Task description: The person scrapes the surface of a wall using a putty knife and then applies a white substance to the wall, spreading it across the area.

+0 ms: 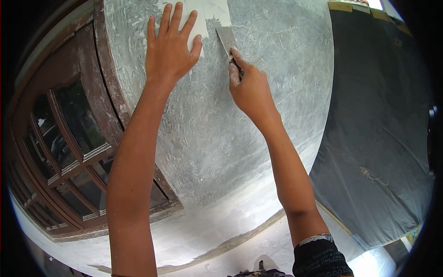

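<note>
Gripping the scraper [226, 38], my right hand [249, 90] shows on the feed high on the grey wall [221, 124], about midway between the wall's left edge, at the brown window [82, 157], and its right edge, at the dark sheet [374, 124]. Those fingers are clamped round the handle, which they mostly hide, with the index finger laid forward toward the base of the blade. My left hand [170, 53] lies on the wall nearer the window, palm inward and fingers spread apart, holding nothing and covering part of the white patch [217, 11]. The relation I'd go by is this: the scraper runs up and slightly leftward out of the right fist, its broad end just below the bare part of the patch. It lies to the right of my left thumb, near but apart, so the right hand is plainly the closer one, being already on it. From here I cannot tell whether the whole blade edge is touching the wall or only one corner of it.
</note>
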A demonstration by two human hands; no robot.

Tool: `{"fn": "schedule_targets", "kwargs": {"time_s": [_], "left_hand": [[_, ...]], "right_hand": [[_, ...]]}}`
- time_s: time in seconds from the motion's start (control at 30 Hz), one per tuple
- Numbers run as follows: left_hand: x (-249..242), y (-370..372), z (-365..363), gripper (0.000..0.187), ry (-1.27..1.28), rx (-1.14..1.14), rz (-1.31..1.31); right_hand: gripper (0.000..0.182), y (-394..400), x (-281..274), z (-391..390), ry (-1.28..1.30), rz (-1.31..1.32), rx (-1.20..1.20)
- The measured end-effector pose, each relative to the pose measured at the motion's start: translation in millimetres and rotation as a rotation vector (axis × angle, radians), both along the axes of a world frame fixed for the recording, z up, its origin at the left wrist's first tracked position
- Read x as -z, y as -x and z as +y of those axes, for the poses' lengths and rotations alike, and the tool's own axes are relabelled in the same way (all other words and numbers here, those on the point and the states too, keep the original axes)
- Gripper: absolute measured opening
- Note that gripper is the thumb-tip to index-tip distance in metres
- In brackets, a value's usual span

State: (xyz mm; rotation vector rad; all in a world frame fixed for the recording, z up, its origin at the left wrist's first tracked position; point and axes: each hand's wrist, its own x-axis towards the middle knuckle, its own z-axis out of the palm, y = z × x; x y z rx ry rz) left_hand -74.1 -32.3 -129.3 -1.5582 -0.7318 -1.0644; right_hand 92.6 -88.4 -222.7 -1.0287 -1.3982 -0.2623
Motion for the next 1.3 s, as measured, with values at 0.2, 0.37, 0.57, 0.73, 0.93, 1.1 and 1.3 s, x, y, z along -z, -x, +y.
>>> {"fn": "schedule_targets", "kwargs": {"time_s": [0.2, 0.37, 0.57, 0.73, 0.93, 1.1, 1.3], "left_hand": [[1.2, -2.9, 2.7, 0.059, -0.067, -0.101, -0.019], [-0.2, -1.4, 8.1, 0.063, -0.004, -0.010, -0.017], [2.4, -2.5, 15.1, 0.058, -0.122, -0.247, -0.041], [2.7, -3.1, 15.4, 0.059, -0.124, -0.252, -0.041], [2.9, -2.0, 13.4, 0.061, -0.107, -0.233, -0.033], [5.4, -5.9, 18.2, 0.063, -0.122, -0.197, -0.048], [7.6, -20.0, 20.2, 0.064, -0.127, -0.184, -0.098]], "right_hand": [[0.043, -3.6, -12.8, 3.0, -0.067, -0.020, 0.007], [0.044, -7.2, 5.3, -6.8, 0.045, -0.005, -0.019], [0.045, -13.3, -8.0, 2.8, -0.043, -0.042, 0.003], [0.044, -14.9, 9.5, 2.1, -0.027, -0.027, -0.022], [0.045, -17.8, -8.2, 1.4, 0.004, -0.019, -0.014], [0.045, -23.8, 10.4, -0.9, 0.032, -0.065, 0.001], [0.044, -29.1, -12.5, -1.4, 0.017, -0.075, -0.008]]}}
